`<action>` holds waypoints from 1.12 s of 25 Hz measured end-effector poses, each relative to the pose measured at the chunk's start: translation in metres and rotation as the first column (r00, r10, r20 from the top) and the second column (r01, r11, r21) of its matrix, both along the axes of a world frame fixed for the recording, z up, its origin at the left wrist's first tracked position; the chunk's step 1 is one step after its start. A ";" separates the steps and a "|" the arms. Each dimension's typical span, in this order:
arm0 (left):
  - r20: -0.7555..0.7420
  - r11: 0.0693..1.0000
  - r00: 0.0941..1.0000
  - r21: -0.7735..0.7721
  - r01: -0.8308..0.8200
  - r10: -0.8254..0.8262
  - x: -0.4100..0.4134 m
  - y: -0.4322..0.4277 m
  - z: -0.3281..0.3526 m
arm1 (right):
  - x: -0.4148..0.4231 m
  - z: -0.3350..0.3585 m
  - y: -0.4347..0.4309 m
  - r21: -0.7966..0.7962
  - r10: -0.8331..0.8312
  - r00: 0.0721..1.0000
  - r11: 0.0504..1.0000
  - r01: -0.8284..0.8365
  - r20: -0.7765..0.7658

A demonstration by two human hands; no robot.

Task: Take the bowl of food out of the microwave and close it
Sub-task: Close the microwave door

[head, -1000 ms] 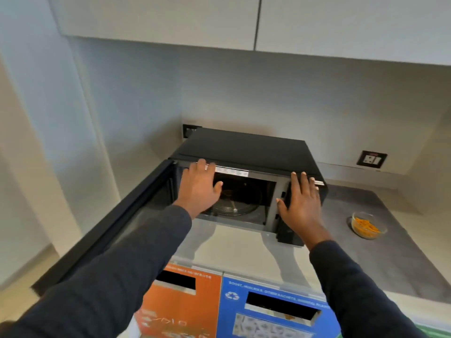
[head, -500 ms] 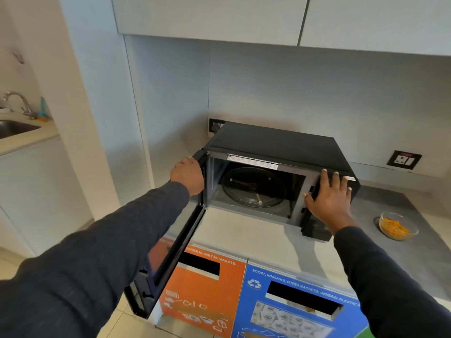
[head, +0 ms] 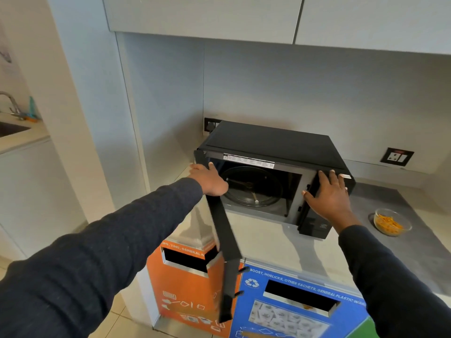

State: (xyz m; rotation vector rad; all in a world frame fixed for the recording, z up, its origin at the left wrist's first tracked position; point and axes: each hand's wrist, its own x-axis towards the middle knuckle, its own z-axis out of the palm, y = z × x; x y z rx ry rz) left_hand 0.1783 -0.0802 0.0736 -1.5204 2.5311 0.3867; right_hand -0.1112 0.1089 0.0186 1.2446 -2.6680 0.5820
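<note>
The left hand lies flat against the outer face of the black microwave door, near its hinged top corner; its grip is spread, with the fingers apart and pressing rather than clamped on anything. The door stands part-way open, seen nearly edge-on, and it juts out from the left side of the black box-shaped microwave oven toward the camera, with two latch hooks on its free edge. The right hand rests, fingers spread, on the dark control panel at the oven's right front, palm against it; this grip closes around nothing either. Both arms wear dark knit sleeves.

Inside the open cavity the round glass turntable lies bare. The clear glass bowl of orange food stands on the grey stone table, to the right of the oven and apart from it. Below the table front are an orange waste bin panel and, beside it, a blue recycling bin panel. A wall socket sits on the backsplash behind the bowl.
</note>
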 end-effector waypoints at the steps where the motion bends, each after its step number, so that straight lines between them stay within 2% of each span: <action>1: -0.013 0.999 0.999 -0.035 0.042 -0.042 -0.006 0.003 -0.003 | -0.002 0.000 0.001 -0.016 0.011 1.000 1.000 -0.011 0.017; 5: -0.077 0.933 0.936 -0.143 0.330 -0.343 -0.040 0.015 -0.014 | -0.010 0.004 0.009 -0.141 0.063 0.991 0.989 -0.046 0.116; 8: -0.148 0.870 0.866 -0.216 0.443 -0.477 -0.066 0.016 -0.020 | -0.019 0.013 0.021 -0.255 0.111 0.953 0.966 -0.037 0.283; 10: -0.168 0.835 0.830 -0.270 0.480 -0.532 -0.079 0.014 -0.023 | -0.023 0.013 0.028 -0.294 0.129 0.938 0.955 -0.030 0.322; 13: -0.190 0.803 0.795 -0.313 0.507 -0.576 -0.100 0.010 -0.023 | -0.029 0.005 0.037 -0.363 0.066 0.947 0.930 0.056 0.316; 15: -0.177 0.788 0.785 -0.325 0.522 -0.593 -0.112 0.008 -0.022 | -0.028 -0.007 0.044 -0.405 0.032 0.917 0.903 0.144 0.398; 18: -0.134 0.774 0.785 -0.327 0.542 -0.605 -0.132 -0.001 -0.020 | -0.021 -0.031 0.051 -0.506 0.169 0.827 0.848 0.154 0.536; 21: -0.094 0.768 0.792 -0.334 0.546 -0.603 -0.146 -0.009 -0.019 | -0.015 -0.063 0.053 -0.558 0.295 0.792 0.827 0.068 0.534; 28: -0.075 0.761 0.803 -0.382 0.524 -0.591 -0.171 -0.025 -0.025 | -0.018 -0.110 0.036 -0.540 0.158 0.792 0.806 0.241 0.590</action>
